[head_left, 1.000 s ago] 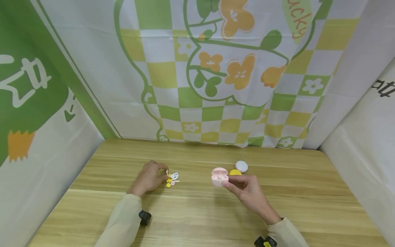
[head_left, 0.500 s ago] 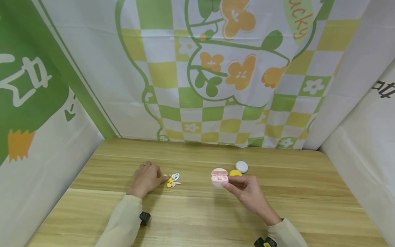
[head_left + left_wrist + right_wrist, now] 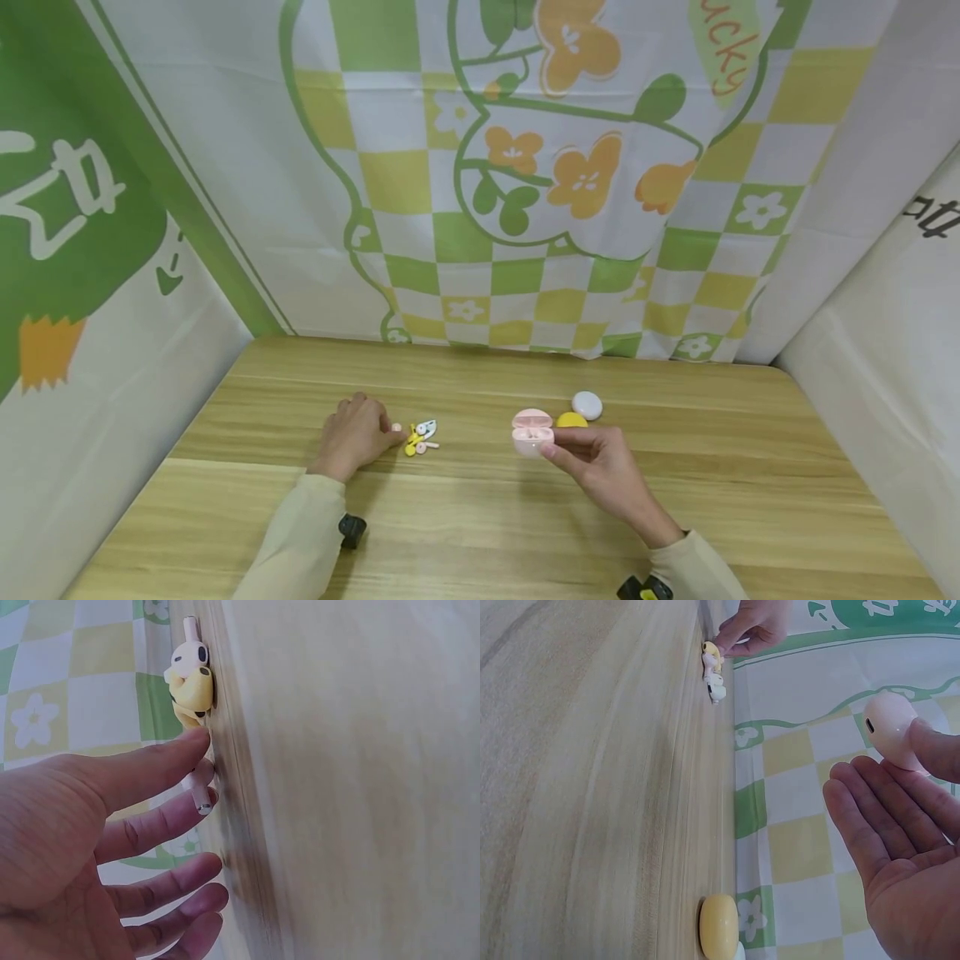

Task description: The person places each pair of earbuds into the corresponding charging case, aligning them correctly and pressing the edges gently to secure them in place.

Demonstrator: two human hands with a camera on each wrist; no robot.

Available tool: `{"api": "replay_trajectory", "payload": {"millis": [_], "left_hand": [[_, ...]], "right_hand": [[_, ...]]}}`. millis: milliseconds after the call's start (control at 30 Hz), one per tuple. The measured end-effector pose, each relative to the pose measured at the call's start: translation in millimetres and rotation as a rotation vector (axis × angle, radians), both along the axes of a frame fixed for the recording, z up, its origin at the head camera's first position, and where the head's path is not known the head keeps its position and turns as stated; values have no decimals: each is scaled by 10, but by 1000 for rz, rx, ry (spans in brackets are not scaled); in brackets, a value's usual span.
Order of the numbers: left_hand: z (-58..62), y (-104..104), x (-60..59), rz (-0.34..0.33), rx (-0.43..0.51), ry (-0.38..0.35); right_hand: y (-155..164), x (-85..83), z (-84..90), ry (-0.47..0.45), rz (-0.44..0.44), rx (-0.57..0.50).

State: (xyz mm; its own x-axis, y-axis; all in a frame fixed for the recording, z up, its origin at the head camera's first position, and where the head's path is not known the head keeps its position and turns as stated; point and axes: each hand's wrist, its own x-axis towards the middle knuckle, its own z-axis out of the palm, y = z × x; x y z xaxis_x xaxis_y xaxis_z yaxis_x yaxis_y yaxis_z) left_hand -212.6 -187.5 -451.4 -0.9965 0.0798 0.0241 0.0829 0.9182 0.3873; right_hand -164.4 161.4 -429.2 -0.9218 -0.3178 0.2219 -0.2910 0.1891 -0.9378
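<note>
Right grip (image 3: pixel 600 467) pinches pink case (image 3: pixel 532 444), lid up, above bench (image 3: pixel 480 533). Left grip (image 3: pixel 356 433): thumb and index slightly parted around 1 pink earbud (image 3: pixel 199 777), can't tell if pinched; earbud pile (image 3: pixel 422 429) just beside. Yellow case (image 3: pixel 572 420), then white case (image 3: pixel 587 405), farther back.

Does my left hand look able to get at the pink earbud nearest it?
Probably yes: your left hand has thumb and index finger flanking the pink earbud, with nothing visible in between; a yellow earbud lies beyond the thumb.

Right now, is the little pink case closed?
No, the pink case in the right hand has its lid tipped up, showing the inside.
</note>
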Motion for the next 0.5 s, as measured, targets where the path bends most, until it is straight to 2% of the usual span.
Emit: {"api": "replay_trajectory", "payload": {"millis": [233, 500], "left_hand": [[-1, -21, -23, 3, 6, -18], [58, -26, -22, -14, 41, -45]], "right_hand": [[2, 3, 0, -2, -4, 4], [6, -7, -12, 12, -3, 4]]}}
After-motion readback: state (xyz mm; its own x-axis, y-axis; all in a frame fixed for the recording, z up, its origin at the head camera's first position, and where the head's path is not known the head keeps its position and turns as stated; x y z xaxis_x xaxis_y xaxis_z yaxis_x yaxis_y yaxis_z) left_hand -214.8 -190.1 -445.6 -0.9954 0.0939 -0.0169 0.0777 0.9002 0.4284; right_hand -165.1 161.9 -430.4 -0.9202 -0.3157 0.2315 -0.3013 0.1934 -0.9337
